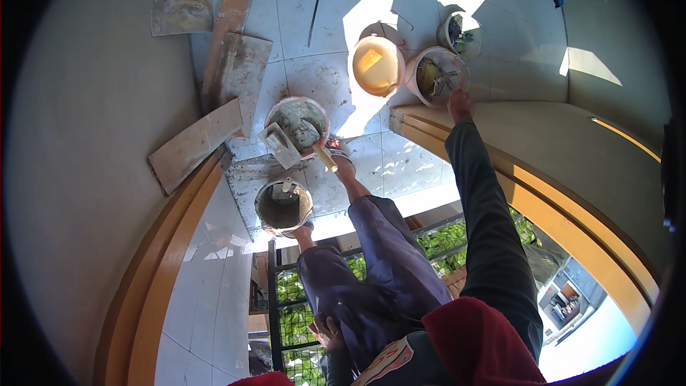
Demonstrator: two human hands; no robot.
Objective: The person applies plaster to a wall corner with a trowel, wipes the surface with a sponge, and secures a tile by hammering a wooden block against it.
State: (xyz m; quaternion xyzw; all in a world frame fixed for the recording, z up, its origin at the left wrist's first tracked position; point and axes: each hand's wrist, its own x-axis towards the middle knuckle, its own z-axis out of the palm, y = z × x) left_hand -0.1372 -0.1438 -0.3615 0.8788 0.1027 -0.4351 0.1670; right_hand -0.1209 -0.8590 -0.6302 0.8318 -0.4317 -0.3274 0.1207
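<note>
My right arm stretches far forward, and my right hand [461, 106] is closed at the near rim of a pale bucket [410, 80] with tools and a yellowish thing inside. My left hand [327, 332] rests by my thigh, fingers loosely apart, with nothing visible in it. Left of the pale bucket stands a bucket of cloudy water [386, 78] with a yellow sponge [369, 61] in it. Nearer my feet, a tub of wet mortar [293, 111] holds a trowel [326, 156], and a flat float [280, 146] lies across its rim. Beside it stands a bucket of dark grey mix [279, 209].
A smaller bucket [468, 37] stands beyond the pale one. Stained boards [196, 144] and a long plank [232, 21] lie along the left wall. A thin rod [314, 20] lies on the tiled floor [343, 11]. Wooden door frames [543, 189] flank me.
</note>
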